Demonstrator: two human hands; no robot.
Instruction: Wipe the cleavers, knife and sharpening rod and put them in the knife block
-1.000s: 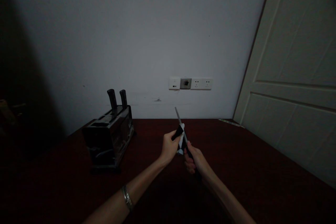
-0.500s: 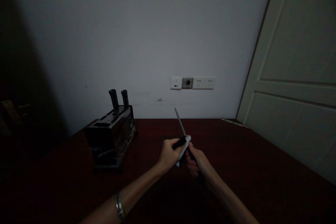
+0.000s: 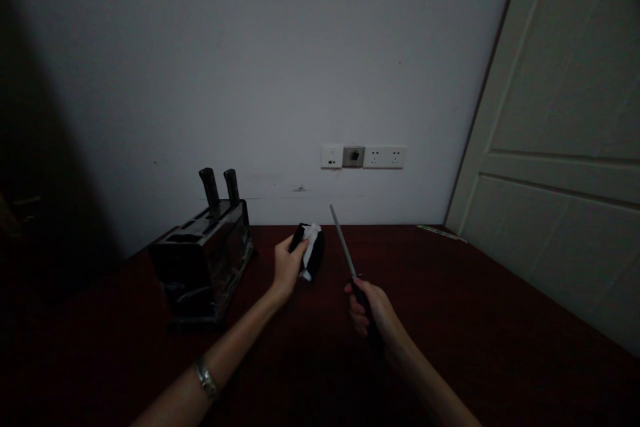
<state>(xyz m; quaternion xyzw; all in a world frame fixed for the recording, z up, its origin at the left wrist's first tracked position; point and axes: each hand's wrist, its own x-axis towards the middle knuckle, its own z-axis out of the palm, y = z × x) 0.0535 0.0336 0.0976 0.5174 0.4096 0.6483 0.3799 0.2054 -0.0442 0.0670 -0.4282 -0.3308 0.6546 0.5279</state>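
My right hand (image 3: 367, 310) is wrapped round the black handle of a sharpening steel (image 3: 343, 240). Its thin grey rod points up and slightly left, toward the wall. To the left, my left hand (image 3: 287, 270) grips a black and white cloth (image 3: 311, 250), bunched between thumb and fingers and apart from the rod. Farther left stands a dark knife block (image 3: 200, 267) with a marbled look. Two black-handled knives (image 3: 209, 187) stick up from its top, their blades hidden inside. Other slots in its top hold no handles.
Everything stands on a dark red table (image 3: 430, 300) that meets a pale wall (image 3: 275, 67). Wall sockets (image 3: 383, 157) and a switch sit above the table's back edge. A panelled door (image 3: 555, 147) rises at the right. A flat strip (image 3: 441, 233) lies at the back right.
My left hand has moved left and away with the cloth, off the base of the steel's rod. My right hand keeps the steel nearly in place. The view has shifted slightly.
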